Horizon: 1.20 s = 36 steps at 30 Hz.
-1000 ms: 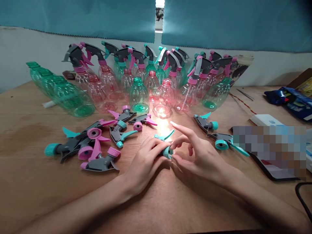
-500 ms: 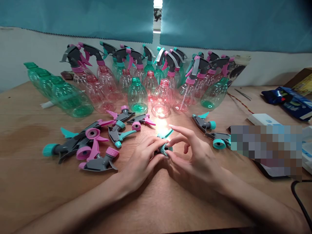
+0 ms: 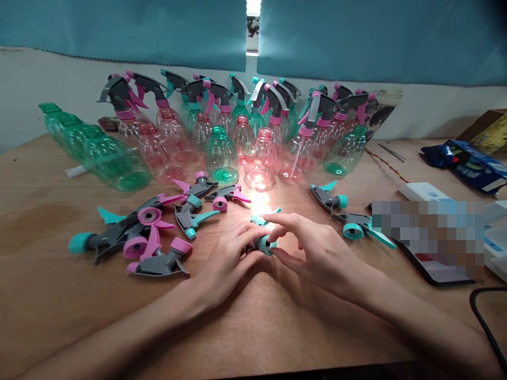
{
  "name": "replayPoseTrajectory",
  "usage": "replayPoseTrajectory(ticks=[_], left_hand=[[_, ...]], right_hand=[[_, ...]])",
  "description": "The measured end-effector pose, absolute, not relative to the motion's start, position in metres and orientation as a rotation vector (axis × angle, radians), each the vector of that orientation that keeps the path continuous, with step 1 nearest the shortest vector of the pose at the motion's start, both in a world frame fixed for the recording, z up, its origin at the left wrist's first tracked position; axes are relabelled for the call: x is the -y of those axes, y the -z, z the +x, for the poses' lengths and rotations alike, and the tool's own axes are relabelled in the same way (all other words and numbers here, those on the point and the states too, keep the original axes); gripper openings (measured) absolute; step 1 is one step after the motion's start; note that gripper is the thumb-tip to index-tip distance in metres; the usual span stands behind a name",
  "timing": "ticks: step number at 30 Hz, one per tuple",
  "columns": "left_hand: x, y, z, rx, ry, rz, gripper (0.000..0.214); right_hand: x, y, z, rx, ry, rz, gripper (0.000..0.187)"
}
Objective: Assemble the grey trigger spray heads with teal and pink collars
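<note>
My left hand (image 3: 229,258) and my right hand (image 3: 317,253) meet at the middle of the wooden table (image 3: 39,295), both closed on one teal and grey spray trigger head (image 3: 264,240). The left fingers wrap its grey body. The right thumb and fingers pinch its teal screw collar. Its teal trigger lever pokes out toward the far side. Both forearms rest on the table.
Loose trigger heads (image 3: 138,240) lie left of my hands, and two teal ones (image 3: 348,219) lie to the right. Behind stand several pink and green bottles (image 3: 222,155), some capped. Green bottles (image 3: 103,153) lie at far left. A blurred patch, boxes and a black cable (image 3: 481,316) sit right.
My right index finger, stretched out before, has curled down onto the trigger head. Both hands have stayed in place with the head between them.
</note>
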<state>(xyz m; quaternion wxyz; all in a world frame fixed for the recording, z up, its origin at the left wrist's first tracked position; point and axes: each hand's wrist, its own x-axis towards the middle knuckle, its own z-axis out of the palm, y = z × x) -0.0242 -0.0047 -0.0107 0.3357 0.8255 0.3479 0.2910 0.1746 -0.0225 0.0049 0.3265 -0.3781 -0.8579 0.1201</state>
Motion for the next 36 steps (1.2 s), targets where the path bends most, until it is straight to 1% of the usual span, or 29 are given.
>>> replayPoseTrajectory(ticks=[4, 7, 11, 13, 18, 23, 27, 30, 32, 34, 36], left_hand=[[0.007, 0.010, -0.024, -0.949, -0.742, 2.086, 0.033], [0.010, 0.007, -0.024, -0.928, -0.761, 2.048, 0.037], [0.011, 0.002, -0.024, -0.936, -0.788, 2.008, 0.039], [0.011, -0.001, -0.024, -0.960, -0.790, 2.042, 0.039], [0.014, -0.006, -0.022, -0.892, -0.816, 2.125, 0.038], [0.024, -0.009, -0.021, -0.799, -0.804, 2.180, 0.024], [0.034, -0.009, -0.022, -0.793, -0.782, 2.219, 0.021], [0.039, -0.008, -0.023, -0.801, -0.762, 2.226, 0.022], [0.042, -0.008, -0.022, -0.802, -0.759, 2.238, 0.026], [0.046, -0.009, -0.018, -0.813, -0.789, 2.264, 0.028], [0.049, -0.012, -0.011, -0.822, -0.823, 2.289, 0.026]], right_hand=[[0.027, 0.012, 0.166, 2.054, -0.308, -1.006, 0.047], [0.031, 0.013, 0.161, 1.902, -0.321, -1.056, 0.040], [0.035, -0.009, 0.167, 1.904, -0.606, -1.118, 0.033], [0.037, -0.021, 0.174, 1.957, -0.644, -1.110, 0.029], [0.044, -0.031, 0.182, 2.130, -0.388, -1.059, 0.027], [0.054, -0.037, 0.181, 2.299, -0.286, -1.079, 0.043], [0.064, -0.044, 0.181, 2.378, -0.299, -1.043, 0.049], [0.072, -0.037, 0.180, 2.320, -0.294, -1.013, 0.046], [0.077, -0.025, 0.179, 2.239, -0.247, -1.018, 0.045], [0.085, -0.011, 0.176, 2.096, -0.177, -1.049, 0.047], [0.092, 0.001, 0.173, 1.890, -0.204, -1.088, 0.043]])
